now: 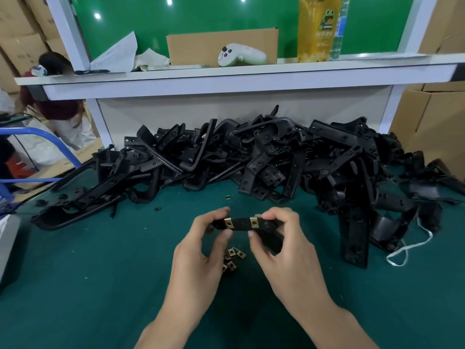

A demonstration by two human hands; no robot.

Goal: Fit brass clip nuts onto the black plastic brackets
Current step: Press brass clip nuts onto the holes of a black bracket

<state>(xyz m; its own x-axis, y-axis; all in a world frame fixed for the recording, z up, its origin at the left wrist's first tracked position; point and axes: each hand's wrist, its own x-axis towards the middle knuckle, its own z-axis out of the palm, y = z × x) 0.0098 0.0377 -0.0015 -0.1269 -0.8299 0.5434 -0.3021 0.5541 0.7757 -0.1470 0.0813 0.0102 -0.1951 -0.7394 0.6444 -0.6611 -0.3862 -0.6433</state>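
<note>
1. The work surface is a dark green felt-like table mat (75,285), which fills the lower part of the view.
2. The left hand (201,248) pinches the left end of a short black plastic bracket (241,224) between its curled fingers and thumb, holding it above the mat.
3. The right hand (281,245) grips the same bracket's right part, fingers curled over the top and thumb beneath.
4. 2 square brass clip nuts (228,222) sit on the bracket's upper edge, 1 beside each thumb.
5. A small heap of loose brass clip nuts (233,256) lies on the mat directly under the hands.
6. A big jumbled pile of black plastic brackets (251,157) runs across the back of the mat, against a white panel.
7. A white cord (407,248) trails by the pile's right end.
8. Above, a white shelf (226,76) carries a white game controller (240,55), a brown cardboard sheet (221,45), a tall yellow drink bottle (318,28) and crumpled paper (118,54), with a green board (201,13) behind.
9. Brown cardboard boxes (432,117) stand at the right; a blue tubular frame (50,137) and a person in a dark red top (55,107) are at the left.
</note>
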